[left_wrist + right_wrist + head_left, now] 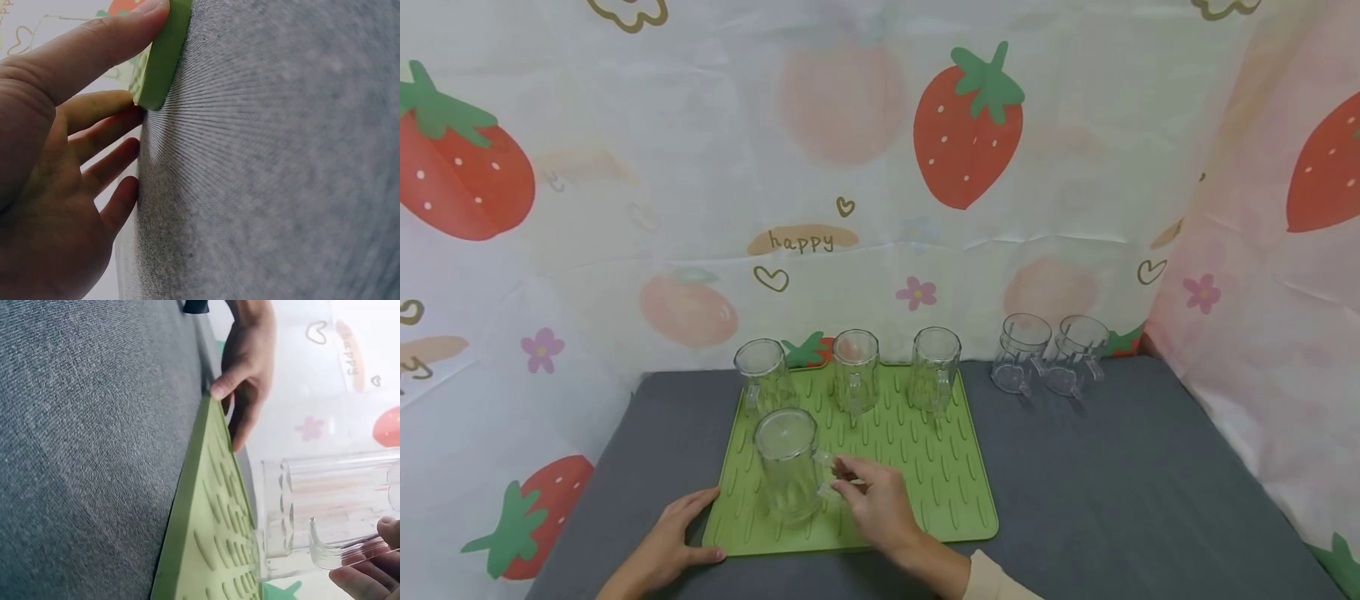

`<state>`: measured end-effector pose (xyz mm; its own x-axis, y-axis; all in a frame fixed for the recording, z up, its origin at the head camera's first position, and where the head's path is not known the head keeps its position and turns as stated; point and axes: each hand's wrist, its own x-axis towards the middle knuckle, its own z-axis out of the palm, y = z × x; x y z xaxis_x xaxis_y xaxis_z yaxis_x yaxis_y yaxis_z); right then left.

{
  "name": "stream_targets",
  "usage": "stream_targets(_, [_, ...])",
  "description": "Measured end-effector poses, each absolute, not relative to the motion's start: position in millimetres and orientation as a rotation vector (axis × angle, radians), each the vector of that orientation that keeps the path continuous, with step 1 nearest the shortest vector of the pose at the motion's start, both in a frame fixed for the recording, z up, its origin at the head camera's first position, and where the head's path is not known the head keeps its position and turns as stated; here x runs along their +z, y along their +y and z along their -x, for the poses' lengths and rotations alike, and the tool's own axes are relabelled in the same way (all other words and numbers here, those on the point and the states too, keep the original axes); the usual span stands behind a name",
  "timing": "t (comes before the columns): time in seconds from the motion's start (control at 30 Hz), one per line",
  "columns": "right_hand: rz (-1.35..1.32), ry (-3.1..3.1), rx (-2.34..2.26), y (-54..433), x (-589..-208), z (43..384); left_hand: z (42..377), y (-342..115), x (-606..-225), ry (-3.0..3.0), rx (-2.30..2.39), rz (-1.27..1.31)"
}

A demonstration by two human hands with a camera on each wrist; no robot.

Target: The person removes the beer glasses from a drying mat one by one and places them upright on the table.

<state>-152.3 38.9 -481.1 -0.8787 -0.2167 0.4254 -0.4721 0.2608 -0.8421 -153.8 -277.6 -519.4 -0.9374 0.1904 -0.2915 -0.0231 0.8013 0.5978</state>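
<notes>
Right hand (880,506) nearest, gripping the handle (824,457) of a glass mug (788,473) at its 10 o'clock, long axis upright on the green mat (936,500). Left hand (666,543), farther off, touches the mat's 7 o'clock corner with extended fingers (97,107); 3 other mugs (856,367) line 12 o'clock.

Clr glass mug (786,477), rim-down, handle R, on grn ridged mat (936,487)
</notes>
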Motion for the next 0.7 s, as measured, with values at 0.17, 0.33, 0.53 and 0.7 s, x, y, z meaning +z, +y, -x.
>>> stream_targets(0.17, [-0.629, -2.308, 1.663, 43.3, -478.2, 154.3, 154.4, -278.3, -519.1, 2.647, 0.89, -0.133])
stream_targets(0.33, [-0.605, -2.329, 1.648, 49.5, -474.6, 155.3, 154.6, -278.7, -518.7, 2.65, 0.89, -0.144])
stream_targets(0.53, [-0.563, -2.335, 1.623, 58.5, -468.0, 156.7, 153.8, -278.5, -518.7, 2.653, 0.889, -0.15])
stream_targets(0.7, [-0.517, -2.319, 1.617, 67.3, -461.6, 158.5, 153.4, -278.2, -518.6, 2.643, 0.892, -0.14])
